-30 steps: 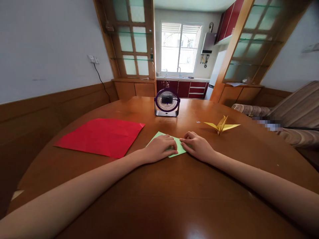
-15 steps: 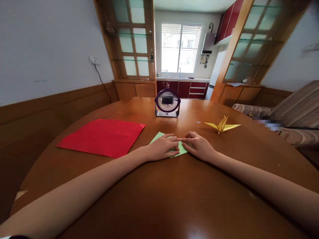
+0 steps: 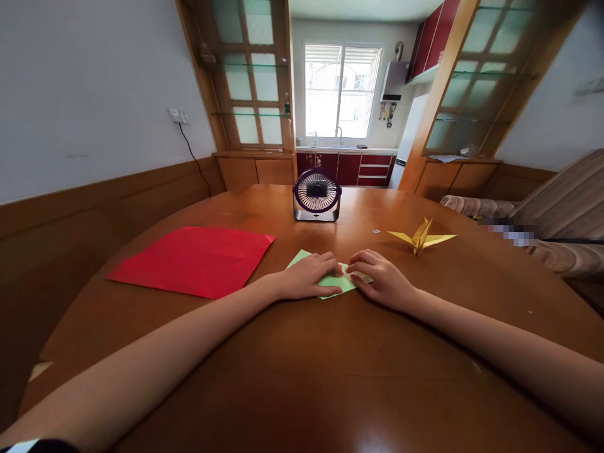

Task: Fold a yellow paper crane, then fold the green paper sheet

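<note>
A folded light green paper (image 3: 330, 284) lies flat on the round wooden table (image 3: 302, 365). My left hand (image 3: 309, 277) rests on its left half, fingers pressing it down. My right hand (image 3: 382, 277) presses the paper's right end with its fingertips. The two hands nearly touch over the middle of the paper, and most of the sheet is hidden under them. Only the far left corner and the near edge show.
A large red paper sheet (image 3: 193, 259) lies to the left. A yellow origami crane (image 3: 421, 237) stands to the right, behind my right hand. A small purple desk fan (image 3: 316, 194) stands at the back of the table. A striped sofa (image 3: 557, 220) is at the far right.
My right hand's fingers have slid a little to the right along the green paper and spread flatter. My left hand has stayed pressed on the paper.
</note>
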